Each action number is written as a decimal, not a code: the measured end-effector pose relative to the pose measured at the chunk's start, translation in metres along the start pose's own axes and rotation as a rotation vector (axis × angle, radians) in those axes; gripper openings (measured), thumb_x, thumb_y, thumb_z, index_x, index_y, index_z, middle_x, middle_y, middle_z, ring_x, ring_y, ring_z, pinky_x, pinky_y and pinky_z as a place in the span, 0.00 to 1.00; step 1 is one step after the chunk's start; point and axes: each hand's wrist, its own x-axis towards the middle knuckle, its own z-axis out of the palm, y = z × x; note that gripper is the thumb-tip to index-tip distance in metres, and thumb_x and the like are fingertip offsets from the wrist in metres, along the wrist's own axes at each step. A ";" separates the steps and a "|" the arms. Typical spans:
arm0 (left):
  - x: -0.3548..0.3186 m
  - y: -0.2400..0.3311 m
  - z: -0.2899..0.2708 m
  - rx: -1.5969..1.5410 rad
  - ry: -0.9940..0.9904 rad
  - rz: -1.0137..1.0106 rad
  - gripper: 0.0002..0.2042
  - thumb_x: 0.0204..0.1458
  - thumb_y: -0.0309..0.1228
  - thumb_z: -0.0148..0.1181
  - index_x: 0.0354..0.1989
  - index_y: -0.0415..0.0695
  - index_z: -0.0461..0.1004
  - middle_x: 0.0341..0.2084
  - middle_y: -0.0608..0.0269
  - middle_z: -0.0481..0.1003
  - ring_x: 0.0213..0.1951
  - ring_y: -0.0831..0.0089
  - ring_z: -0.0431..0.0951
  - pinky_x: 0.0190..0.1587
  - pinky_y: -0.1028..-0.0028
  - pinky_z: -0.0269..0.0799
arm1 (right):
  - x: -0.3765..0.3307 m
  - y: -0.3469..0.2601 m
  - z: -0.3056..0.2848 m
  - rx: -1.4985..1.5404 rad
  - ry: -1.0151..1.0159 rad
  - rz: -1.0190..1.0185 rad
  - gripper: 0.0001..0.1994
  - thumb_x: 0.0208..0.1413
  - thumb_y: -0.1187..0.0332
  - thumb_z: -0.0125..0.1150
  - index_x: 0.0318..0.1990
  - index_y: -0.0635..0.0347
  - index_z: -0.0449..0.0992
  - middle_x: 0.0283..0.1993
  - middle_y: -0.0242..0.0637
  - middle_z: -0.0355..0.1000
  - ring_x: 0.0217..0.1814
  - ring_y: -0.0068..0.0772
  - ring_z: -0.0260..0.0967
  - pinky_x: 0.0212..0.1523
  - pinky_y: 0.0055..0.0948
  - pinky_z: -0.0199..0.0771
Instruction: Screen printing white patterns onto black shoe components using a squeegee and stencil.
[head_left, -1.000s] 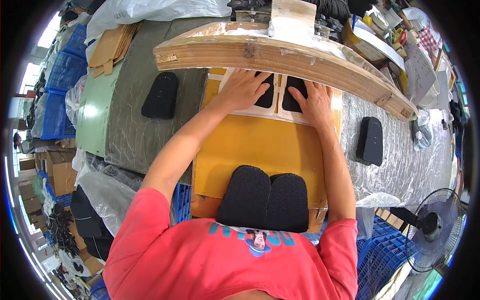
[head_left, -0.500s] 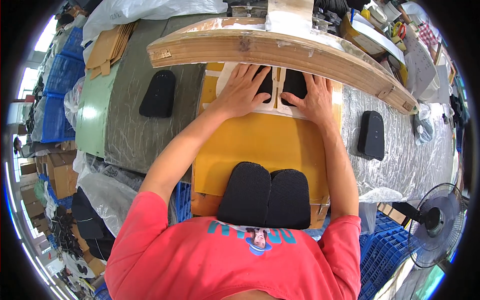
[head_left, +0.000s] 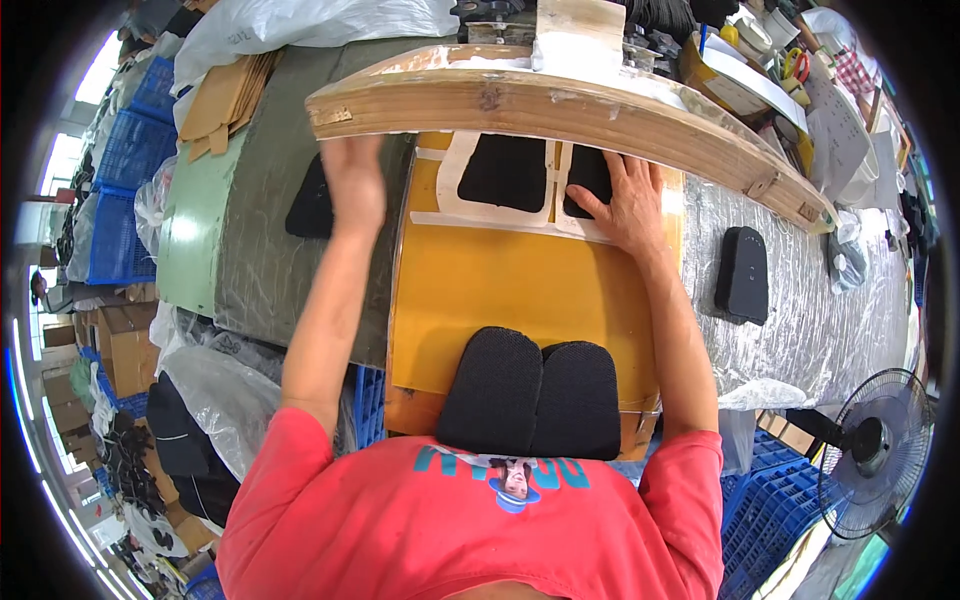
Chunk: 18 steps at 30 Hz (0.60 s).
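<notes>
Holds the left hand (head_left: pixel 356 190), blurred, over the dark tabletop (head_left: pixel 265 265), overlapping in view the right side of the left outer pad (head_left: pixel 308 212), a black piece with a rounded end. Cannot tell whether to call those fingers released, clenched or grasping, owing to the blur and to the wooden beam (head_left: pixel 560 105) hiding their tips; cannot tell contact with the pad either. Lays the right hand (head_left: pixel 632 207) low on the white frame (head_left: pixel 451 180), with fingers released and spread under the beam's near edge, and with the thumb reaching left across the right black panel (head_left: pixel 588 168). Shows the left black panel (head_left: pixel 503 175) uncovered by either hand, framed in white in the neighbouring opening and partly hidden at its far end by the beam. Lies, this frame with both panels, at the far part of a yellow board (head_left: pixel 520 280). Bears also, at the board's near edge, right in front of the red shirt (head_left: pixel 470 520), a left mesh pad (head_left: pixel 490 390) and a right mesh pad (head_left: pixel 578 400), both black, side by side and touching. Includes, farther right, a right outer pad (head_left: pixel 743 275) on plastic sheeting (head_left: pixel 815 320), and, below that, a fan (head_left: pixel 870 450) near blue crates (head_left: pixel 770 510).
</notes>
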 end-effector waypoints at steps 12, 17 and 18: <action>-0.048 0.027 -0.041 0.211 -0.448 0.099 0.22 0.65 0.45 0.39 0.52 0.40 0.71 0.69 0.48 0.53 0.67 0.61 0.58 0.67 0.64 0.50 | -0.014 0.122 -0.089 0.416 0.244 0.264 0.16 0.61 0.68 0.57 0.55 0.63 0.73 0.49 0.38 0.76 0.52 0.30 0.72 0.57 0.32 0.69; -0.092 -0.019 -0.044 0.187 -0.432 -0.091 0.09 0.59 0.30 0.49 0.45 0.43 0.69 0.72 0.43 0.46 0.71 0.56 0.51 0.68 0.63 0.47 | 0.073 0.067 -0.083 0.232 0.207 0.042 0.19 0.61 0.66 0.55 0.58 0.58 0.71 0.60 0.41 0.70 0.64 0.40 0.65 0.63 0.34 0.62; -0.092 -0.020 -0.039 0.275 -0.455 -0.030 0.08 0.56 0.27 0.51 0.43 0.43 0.69 0.71 0.44 0.47 0.71 0.56 0.52 0.67 0.62 0.50 | 0.091 0.052 -0.075 0.178 0.173 -0.040 0.23 0.60 0.59 0.56 0.62 0.54 0.67 0.63 0.39 0.67 0.67 0.42 0.61 0.66 0.40 0.57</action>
